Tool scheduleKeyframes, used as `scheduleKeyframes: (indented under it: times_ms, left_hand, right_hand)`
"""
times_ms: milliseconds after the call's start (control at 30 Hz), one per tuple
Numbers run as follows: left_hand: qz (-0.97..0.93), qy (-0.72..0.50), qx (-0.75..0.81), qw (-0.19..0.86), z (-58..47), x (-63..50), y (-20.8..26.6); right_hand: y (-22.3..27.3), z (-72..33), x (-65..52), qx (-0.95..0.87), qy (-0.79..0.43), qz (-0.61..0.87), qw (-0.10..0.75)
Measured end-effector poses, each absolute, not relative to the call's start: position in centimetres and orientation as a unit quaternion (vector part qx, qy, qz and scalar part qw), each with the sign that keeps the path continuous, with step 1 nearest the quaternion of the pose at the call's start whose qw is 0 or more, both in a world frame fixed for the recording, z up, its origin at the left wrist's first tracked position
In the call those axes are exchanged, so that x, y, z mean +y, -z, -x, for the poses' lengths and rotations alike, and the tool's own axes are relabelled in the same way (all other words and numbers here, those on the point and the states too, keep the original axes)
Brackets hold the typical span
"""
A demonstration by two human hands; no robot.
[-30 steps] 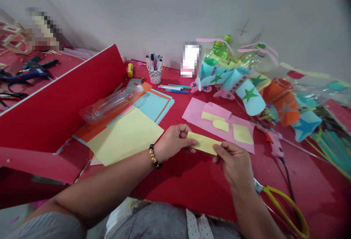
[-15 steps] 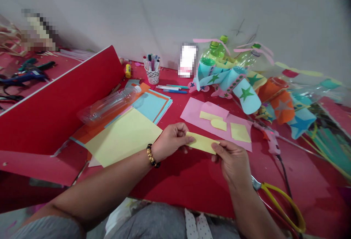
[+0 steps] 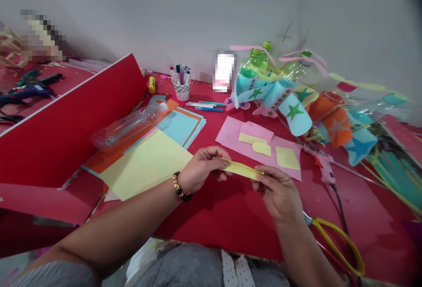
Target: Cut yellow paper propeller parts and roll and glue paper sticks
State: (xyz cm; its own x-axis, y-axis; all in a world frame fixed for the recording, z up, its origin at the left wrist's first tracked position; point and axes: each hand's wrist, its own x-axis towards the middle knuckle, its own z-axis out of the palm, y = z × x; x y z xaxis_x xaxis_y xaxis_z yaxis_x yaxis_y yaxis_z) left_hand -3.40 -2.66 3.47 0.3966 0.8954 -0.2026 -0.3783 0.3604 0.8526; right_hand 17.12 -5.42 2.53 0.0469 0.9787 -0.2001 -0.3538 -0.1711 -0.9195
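Note:
A small yellow paper strip (image 3: 242, 169) is stretched between my two hands above the red table (image 3: 217, 221); it looks folded or curled along its length. My left hand (image 3: 204, 169) pinches its left end between thumb and fingers. At the other end, my right hand (image 3: 277, 188) grips it the same way. Just beyond lies a pink paper sheet (image 3: 227, 131) with several cut yellow paper pieces (image 3: 287, 158) on it. A large yellow sheet (image 3: 145, 164) rests beside my left wrist, on top of orange and blue sheets (image 3: 181, 124).
A clear plastic bottle (image 3: 128, 126) lies on the papers by a red board (image 3: 75, 124). Markers stand in a cup (image 3: 181, 90). Decorated bottle planes (image 3: 263, 85) fill the back right. A pink glue gun (image 3: 326, 168) and yellow-handled scissors (image 3: 343, 238) lie at right.
The yellow strip was held flat and broad; now it is narrower, its upper edge bent along the length. My right fingers have shifted on its end. The view has moved slightly.

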Motion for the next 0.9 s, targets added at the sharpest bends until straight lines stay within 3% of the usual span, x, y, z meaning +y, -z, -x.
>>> scheduleKeyframes:
  times_ms: [333, 900]
  left_hand:
    - [-0.348, -0.434, 0.343, 0.757, 3.47, -2.69, -3.92]
    - [-0.261, -0.430, 0.277, 0.819, 3.97, -2.42, -3.33]
  right_hand:
    - [-3.19, -16.90, -5.38, -0.349, -0.607, 0.438, 0.564]
    - [-3.03, -17.13, -5.32, -0.287, -0.676, 0.440, 0.517]
